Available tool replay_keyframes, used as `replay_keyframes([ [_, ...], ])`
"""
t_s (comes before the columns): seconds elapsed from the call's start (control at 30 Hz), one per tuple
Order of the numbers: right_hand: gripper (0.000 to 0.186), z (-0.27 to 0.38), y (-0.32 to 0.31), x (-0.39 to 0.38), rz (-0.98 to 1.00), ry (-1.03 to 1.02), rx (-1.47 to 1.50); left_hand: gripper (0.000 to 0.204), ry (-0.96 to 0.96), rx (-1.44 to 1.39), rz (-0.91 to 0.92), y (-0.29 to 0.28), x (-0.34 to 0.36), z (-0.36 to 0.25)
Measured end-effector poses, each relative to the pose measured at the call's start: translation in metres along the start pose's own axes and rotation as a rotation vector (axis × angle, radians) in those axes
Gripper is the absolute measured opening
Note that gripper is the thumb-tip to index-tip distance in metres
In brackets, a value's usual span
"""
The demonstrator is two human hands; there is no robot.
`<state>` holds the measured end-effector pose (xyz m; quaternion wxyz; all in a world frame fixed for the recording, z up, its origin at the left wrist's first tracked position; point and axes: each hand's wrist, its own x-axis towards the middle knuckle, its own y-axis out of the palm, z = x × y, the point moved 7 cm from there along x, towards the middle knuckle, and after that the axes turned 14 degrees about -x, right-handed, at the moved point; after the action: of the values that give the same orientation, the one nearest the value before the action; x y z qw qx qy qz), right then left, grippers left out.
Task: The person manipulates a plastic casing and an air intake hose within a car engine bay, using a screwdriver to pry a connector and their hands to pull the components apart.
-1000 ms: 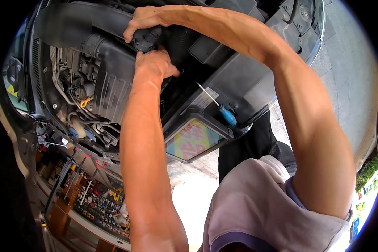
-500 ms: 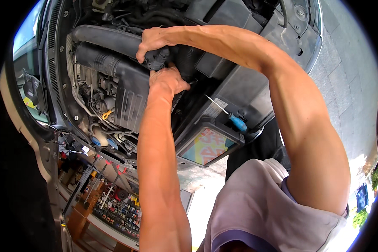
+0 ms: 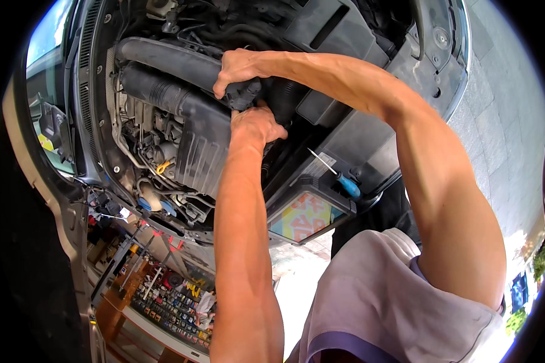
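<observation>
High in the engine bay, my right hand [image 3: 236, 68] curls its fingers over a black plastic fitting [image 3: 245, 94] at the end of a long black duct [image 3: 169, 57]. Just below it, my left hand [image 3: 254, 127] grips around the underside of that same fitting, some fingertips hidden behind it. A ribbed black housing [image 3: 197, 157] lies left of my left forearm. A blue-handled screwdriver [image 3: 347, 185] with a slim shaft rests on the dark panel to the right of my hands.
A framed sign or lamp [image 3: 300, 215] sits at the bay's lower edge. The open hood [image 3: 30, 199] runs down the left side. A cluttered bench [image 3: 163, 296] stands at lower left; grey paving [image 3: 496, 121] shows on the right.
The view has shifted, so the engine bay and both hands sit lower and further right in the picture. Both hands stay on the same fitting.
</observation>
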<state>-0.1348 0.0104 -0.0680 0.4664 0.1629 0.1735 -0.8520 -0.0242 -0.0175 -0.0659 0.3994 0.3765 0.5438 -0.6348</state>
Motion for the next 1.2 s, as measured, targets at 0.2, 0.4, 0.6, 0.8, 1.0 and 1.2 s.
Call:
replay_keyframes([
  [0.2, 0.069, -0.006, -0.001, 0.011, -0.003, 0.027, -0.038, 0.104, 0.001, 0.013, 0.023, -0.001, -0.001, -0.004],
  [0.4, 0.072, -0.005, -0.003, 0.013, 0.005, -0.006, -0.064, 0.1, -0.001, 0.011, 0.018, -0.003, -0.003, -0.004],
  [0.6, 0.06, -0.006, 0.002, 0.01, 0.035, 0.03, 0.038, 0.083, -0.016, 0.014, -0.028, 0.01, 0.01, 0.003],
  [0.8, 0.066, -0.006, 0.003, 0.015, 0.02, 0.036, 0.035, 0.088, 0.021, 0.059, -0.118, 0.007, 0.008, 0.001],
  [1.0, 0.068, -0.004, -0.003, 0.015, -0.058, 0.054, -0.037, 0.084, -0.005, 0.039, 0.021, 0.016, 0.018, 0.002],
  [1.2, 0.057, 0.001, -0.002, 0.02, -0.005, 0.043, 0.026, 0.103, -0.024, 0.042, -0.01, -0.001, 0.003, -0.001],
])
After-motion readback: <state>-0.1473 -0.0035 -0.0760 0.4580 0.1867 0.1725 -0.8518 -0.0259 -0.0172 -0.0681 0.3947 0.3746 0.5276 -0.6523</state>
